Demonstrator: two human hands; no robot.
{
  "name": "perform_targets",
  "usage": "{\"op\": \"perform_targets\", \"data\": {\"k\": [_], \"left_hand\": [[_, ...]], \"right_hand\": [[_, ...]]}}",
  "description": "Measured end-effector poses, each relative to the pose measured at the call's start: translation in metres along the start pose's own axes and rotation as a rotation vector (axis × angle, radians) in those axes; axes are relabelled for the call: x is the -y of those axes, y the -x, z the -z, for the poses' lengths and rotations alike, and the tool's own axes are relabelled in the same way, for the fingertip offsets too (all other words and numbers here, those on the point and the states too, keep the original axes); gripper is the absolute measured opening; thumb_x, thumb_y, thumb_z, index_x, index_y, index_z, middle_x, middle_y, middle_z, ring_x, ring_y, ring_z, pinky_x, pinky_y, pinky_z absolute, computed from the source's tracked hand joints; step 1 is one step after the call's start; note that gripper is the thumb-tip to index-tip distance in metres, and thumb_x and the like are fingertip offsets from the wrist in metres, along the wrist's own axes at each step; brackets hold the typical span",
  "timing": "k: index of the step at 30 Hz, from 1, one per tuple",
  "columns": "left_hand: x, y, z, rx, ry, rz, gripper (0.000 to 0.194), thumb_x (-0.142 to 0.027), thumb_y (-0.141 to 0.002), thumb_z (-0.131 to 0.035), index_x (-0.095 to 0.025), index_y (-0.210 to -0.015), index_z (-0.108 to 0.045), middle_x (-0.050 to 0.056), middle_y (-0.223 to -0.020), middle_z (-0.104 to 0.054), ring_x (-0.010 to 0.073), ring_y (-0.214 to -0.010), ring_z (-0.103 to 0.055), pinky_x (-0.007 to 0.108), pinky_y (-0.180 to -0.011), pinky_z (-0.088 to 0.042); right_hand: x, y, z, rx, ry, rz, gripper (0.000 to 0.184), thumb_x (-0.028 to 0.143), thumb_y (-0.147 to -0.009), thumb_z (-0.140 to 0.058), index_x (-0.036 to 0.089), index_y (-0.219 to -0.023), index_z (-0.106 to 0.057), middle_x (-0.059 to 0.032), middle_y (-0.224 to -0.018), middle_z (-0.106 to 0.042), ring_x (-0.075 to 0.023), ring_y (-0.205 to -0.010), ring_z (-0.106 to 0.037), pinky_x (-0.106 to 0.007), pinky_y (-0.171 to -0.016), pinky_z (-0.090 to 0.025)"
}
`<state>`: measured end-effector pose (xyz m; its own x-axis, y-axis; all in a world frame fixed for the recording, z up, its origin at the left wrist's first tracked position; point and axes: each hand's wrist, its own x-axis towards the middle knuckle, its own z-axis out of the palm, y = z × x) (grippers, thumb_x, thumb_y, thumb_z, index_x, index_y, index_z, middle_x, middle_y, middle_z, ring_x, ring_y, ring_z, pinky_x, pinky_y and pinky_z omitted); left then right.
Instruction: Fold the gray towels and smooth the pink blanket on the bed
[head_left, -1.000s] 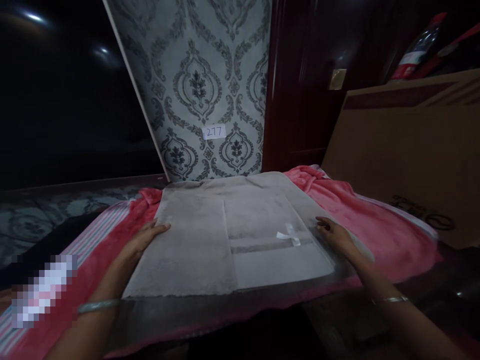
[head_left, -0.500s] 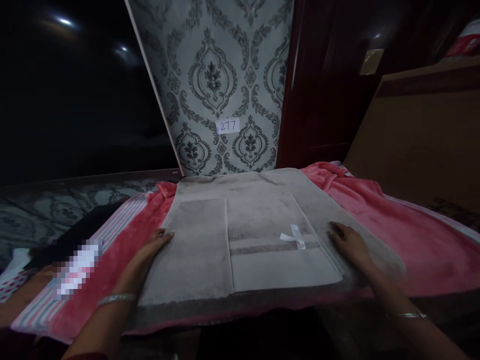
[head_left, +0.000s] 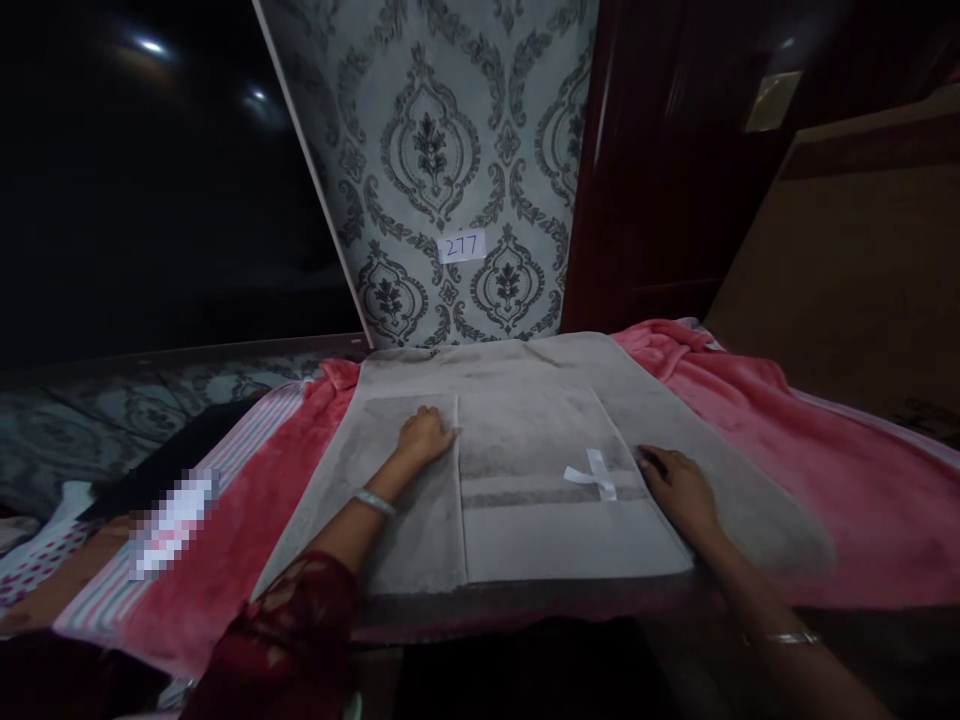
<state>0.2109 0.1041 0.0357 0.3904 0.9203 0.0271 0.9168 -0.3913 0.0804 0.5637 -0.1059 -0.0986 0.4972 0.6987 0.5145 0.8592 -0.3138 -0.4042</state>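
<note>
A grey plush cloth (head_left: 540, 360) lies spread out, its left side folded inward as a flap (head_left: 409, 530). Beside the flap sits a pale rectangular panel (head_left: 566, 540) with a darker band across it and crossed strips of white tape (head_left: 596, 475) near its right side. My left hand (head_left: 426, 438) rests on the flap near its inner edge, thumb apart from the bent fingers, gripping nothing that I can see. At the panel's right edge, my right hand (head_left: 679, 492) touches down with thumb and fingers slightly apart, holding nothing visible.
A pink fleece blanket (head_left: 810, 470) with a striped border lies under the grey cloth on both sides. Behind stand a dark screen (head_left: 165, 200), a patterned wall (head_left: 431, 150) with a label reading 277, and a dark red door (head_left: 660, 180). A cardboard sheet (head_left: 862, 260) leans at right.
My left hand has moved right, from the cloth's left folded edge onto the flap near its inner edge. My right hand has shifted slightly left to the panel's edge.
</note>
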Motion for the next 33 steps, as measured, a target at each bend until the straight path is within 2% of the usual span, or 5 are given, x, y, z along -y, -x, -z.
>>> {"op": "perform_targets", "data": {"k": [4,11,18,25,33], "left_hand": [[-0.02,-0.02,-0.013,-0.03,-0.051,0.011,0.055,-0.043,-0.088,-0.055,-0.004,-0.127,-0.055,0.025,-0.126,-0.058,0.0348,-0.118,-0.058,0.039,-0.096,-0.046],[-0.024,-0.031,-0.017,-0.038,-0.051,-0.01,0.035,-0.012,-0.088,-0.045,-0.007,-0.117,-0.064,0.022,-0.118,-0.066,0.0261,-0.116,-0.062,0.031,-0.097,-0.045],[-0.036,-0.037,-0.006,-0.116,-0.045,0.023,0.035,-0.014,-0.09,-0.043,-0.009,-0.116,-0.064,0.021,-0.113,-0.069,0.0263,-0.111,-0.065,0.031,-0.09,-0.048],[-0.055,-0.039,-0.029,-0.094,-0.021,0.016,0.032,-0.012,-0.089,-0.043,-0.008,-0.114,-0.064,0.022,-0.111,-0.07,0.0272,-0.108,-0.067,0.033,-0.091,-0.049],[-0.06,-0.039,-0.023,-0.102,0.009,0.023,0.035,-0.013,-0.09,-0.043,-0.01,-0.12,-0.06,0.02,-0.115,-0.069,0.0265,-0.11,-0.066,0.033,-0.09,-0.049]], "right_hand": [[-0.003,0.001,-0.001,-0.019,-0.047,0.02,0.047,0.042,-0.09,-0.038,0.014,-0.11,-0.071,-0.0143,-0.105,-0.071,-0.0297,-0.095,-0.063,-0.045,-0.088,-0.05],[0.001,0.001,0.002,-0.008,-0.053,0.023,0.048,0.042,-0.091,-0.037,0.014,-0.109,-0.071,-0.0139,-0.105,-0.071,-0.0297,-0.093,-0.064,-0.045,-0.085,-0.05],[0.002,0.001,0.001,-0.004,-0.037,0.008,0.045,0.04,-0.091,-0.038,0.017,-0.109,-0.072,-0.0126,-0.106,-0.071,-0.0294,-0.094,-0.063,-0.044,-0.086,-0.049],[0.0,0.001,-0.001,0.0,-0.038,0.007,0.044,0.039,-0.092,-0.038,0.016,-0.11,-0.072,-0.0123,-0.105,-0.071,-0.0277,-0.093,-0.063,-0.043,-0.086,-0.049],[-0.003,0.001,-0.003,0.006,-0.02,0.003,0.046,0.041,-0.092,-0.038,0.017,-0.11,-0.072,-0.0125,-0.106,-0.071,-0.0288,-0.093,-0.063,-0.044,-0.084,-0.049]]}}
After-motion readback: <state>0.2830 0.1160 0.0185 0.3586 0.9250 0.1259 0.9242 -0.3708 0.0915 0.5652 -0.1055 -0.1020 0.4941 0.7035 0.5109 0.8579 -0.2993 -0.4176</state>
